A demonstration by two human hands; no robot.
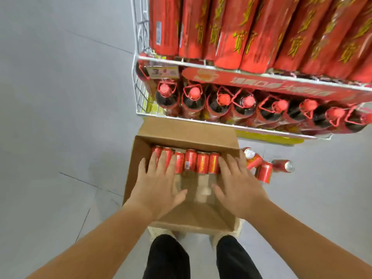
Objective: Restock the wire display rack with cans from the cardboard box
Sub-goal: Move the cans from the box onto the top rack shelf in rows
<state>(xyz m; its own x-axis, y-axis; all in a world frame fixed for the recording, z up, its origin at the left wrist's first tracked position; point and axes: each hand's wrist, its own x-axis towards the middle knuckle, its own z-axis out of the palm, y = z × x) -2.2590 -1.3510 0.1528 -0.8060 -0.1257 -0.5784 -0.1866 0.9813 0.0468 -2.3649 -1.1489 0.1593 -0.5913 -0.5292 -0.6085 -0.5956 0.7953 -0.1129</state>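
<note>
Judged status: late stage. The cardboard box (187, 127), at 12 o'clock from the feet, holds one last row of cans (193, 163) against its far wall, and the rest of its floor is bare. The left hand (159, 184) is spread flat and grips nothing, its fingertips over the row's left cans. The right hand (235, 186) is equally spread, fingertips at the row's right end. Loose cans (265, 168) lie on the ground at the box's 3 o'clock. The wire display rack (201, 65), at 1 o'clock, looks full.

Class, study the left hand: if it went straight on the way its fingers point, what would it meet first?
Probably the row of red cans in the cardboard box; the left hand has its fingertips over the leftmost ones, contact unclear.
</note>
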